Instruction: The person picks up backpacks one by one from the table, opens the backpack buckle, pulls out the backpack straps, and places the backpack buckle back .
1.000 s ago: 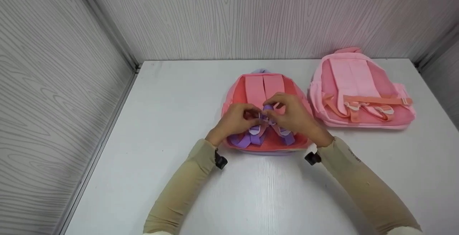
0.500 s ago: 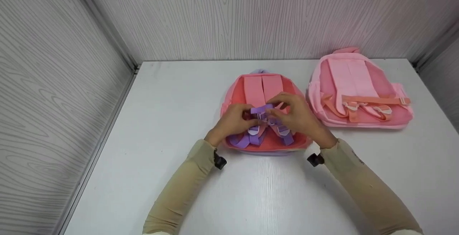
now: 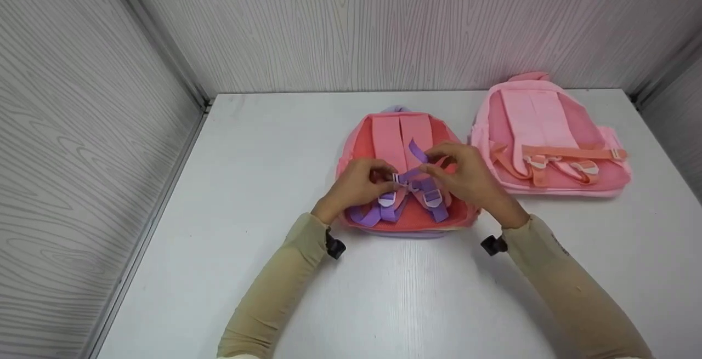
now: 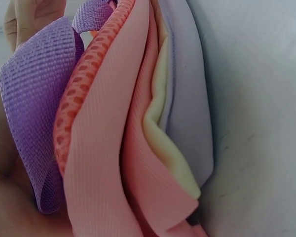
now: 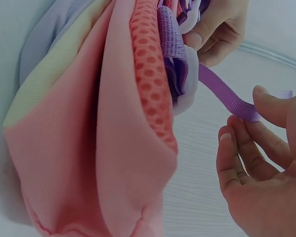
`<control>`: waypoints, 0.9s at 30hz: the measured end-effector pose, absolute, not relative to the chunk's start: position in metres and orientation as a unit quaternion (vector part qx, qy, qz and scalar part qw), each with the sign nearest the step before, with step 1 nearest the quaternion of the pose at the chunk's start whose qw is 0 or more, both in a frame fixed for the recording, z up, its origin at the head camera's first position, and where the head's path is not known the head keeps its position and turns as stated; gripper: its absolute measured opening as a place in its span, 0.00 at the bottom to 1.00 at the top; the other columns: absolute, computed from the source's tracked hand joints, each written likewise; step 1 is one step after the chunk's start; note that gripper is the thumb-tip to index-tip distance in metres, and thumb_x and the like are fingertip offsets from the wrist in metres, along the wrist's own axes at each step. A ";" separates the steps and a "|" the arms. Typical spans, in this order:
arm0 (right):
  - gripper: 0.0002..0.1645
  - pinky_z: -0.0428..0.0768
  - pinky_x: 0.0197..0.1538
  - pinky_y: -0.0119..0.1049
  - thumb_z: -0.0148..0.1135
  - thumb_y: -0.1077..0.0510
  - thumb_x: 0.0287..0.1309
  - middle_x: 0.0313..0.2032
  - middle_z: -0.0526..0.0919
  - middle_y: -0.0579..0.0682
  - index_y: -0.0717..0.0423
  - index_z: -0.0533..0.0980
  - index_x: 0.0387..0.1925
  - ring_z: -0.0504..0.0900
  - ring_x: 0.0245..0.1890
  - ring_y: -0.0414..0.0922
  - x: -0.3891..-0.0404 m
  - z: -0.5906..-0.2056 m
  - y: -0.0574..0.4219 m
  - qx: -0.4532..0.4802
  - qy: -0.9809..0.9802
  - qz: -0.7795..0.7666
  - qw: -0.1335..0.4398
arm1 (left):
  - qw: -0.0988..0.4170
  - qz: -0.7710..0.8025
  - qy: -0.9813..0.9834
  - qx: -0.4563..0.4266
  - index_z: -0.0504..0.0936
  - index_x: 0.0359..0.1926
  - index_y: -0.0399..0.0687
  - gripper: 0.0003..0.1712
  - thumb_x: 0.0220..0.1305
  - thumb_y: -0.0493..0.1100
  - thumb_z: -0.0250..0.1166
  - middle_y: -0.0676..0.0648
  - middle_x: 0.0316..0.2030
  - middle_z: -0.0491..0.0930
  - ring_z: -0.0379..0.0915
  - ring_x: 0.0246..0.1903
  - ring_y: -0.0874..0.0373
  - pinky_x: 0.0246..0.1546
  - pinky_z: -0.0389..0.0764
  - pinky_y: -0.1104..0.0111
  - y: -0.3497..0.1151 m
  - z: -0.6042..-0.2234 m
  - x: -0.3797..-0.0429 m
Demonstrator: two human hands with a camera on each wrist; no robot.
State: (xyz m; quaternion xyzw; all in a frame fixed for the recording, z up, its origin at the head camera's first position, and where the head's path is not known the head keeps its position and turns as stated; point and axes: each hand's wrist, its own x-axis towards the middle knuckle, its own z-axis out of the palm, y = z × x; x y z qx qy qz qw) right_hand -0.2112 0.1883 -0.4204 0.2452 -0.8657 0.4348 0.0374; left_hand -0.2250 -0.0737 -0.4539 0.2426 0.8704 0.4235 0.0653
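Observation:
A small coral and pink backpack (image 3: 362, 145) lies with its shoulder straps facing up. Over its middle, my left hand (image 3: 359, 183) pinches a small white buckle (image 3: 395, 178) on the purple webbing. My right hand (image 3: 463, 170) pinches the purple strap (image 3: 418, 152) to the right of that buckle, its loose end sticking up past the fingers. In the right wrist view the strap (image 5: 227, 94) runs from the bag's back to between thumb and fingers. White strap adjusters (image 3: 432, 198) rest lower on the mesh back. A purple webbing loop (image 4: 39, 98) stands before my left palm in the left wrist view.
A second, light pink backpack (image 3: 540, 118) with orange webbing lies to the right, close beside the first. Behind the white table (image 3: 263, 145) rises a wood-grain panel (image 3: 351, 30); another stands at the left (image 3: 82, 156).
My right hand has moved a little right, drawing the purple strap out from the buckle, and the strap's end now points up. My left hand stays nearly still at the buckle.

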 end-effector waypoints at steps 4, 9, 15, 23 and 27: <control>0.18 0.82 0.49 0.28 0.75 0.57 0.66 0.45 0.88 0.54 0.63 0.85 0.52 0.84 0.43 0.48 -0.211 -0.424 0.193 0.226 -0.874 0.430 0.027 | 0.067 0.426 0.869 0.242 0.90 0.52 0.47 0.16 0.68 0.48 0.76 0.50 0.42 0.89 0.75 0.35 0.60 0.36 0.75 0.70 -0.074 -0.453 -0.224; 0.18 0.81 0.49 0.26 0.74 0.56 0.68 0.46 0.88 0.55 0.64 0.84 0.52 0.83 0.44 0.49 -0.211 -0.429 0.199 0.220 -0.863 0.454 0.006 | 0.066 0.427 0.869 0.240 0.90 0.52 0.47 0.15 0.68 0.47 0.76 0.50 0.42 0.89 0.75 0.35 0.60 0.36 0.75 0.69 -0.074 -0.453 -0.223; 0.20 0.83 0.52 0.26 0.72 0.55 0.70 0.50 0.89 0.57 0.64 0.83 0.56 0.86 0.47 0.52 -0.210 -0.436 0.206 0.197 -0.833 0.516 -0.036 | 0.064 0.427 0.869 0.239 0.90 0.51 0.47 0.15 0.68 0.46 0.76 0.50 0.42 0.89 0.76 0.35 0.61 0.38 0.76 0.69 -0.074 -0.455 -0.224; 0.24 0.85 0.51 0.29 0.69 0.55 0.72 0.52 0.86 0.56 0.66 0.80 0.62 0.85 0.50 0.49 -0.206 -0.436 0.217 0.159 -0.793 0.584 -0.076 | 0.069 0.424 0.870 0.244 0.90 0.53 0.46 0.16 0.68 0.47 0.76 0.50 0.42 0.88 0.77 0.38 0.61 0.41 0.78 0.69 -0.073 -0.455 -0.224; 0.22 0.84 0.58 0.30 0.68 0.58 0.72 0.54 0.85 0.53 0.67 0.79 0.61 0.84 0.56 0.50 -0.205 -0.435 0.220 0.153 -0.767 0.618 -0.072 | 0.074 0.421 0.871 0.240 0.90 0.54 0.47 0.17 0.68 0.48 0.76 0.51 0.42 0.88 0.76 0.39 0.60 0.42 0.79 0.69 -0.074 -0.453 -0.223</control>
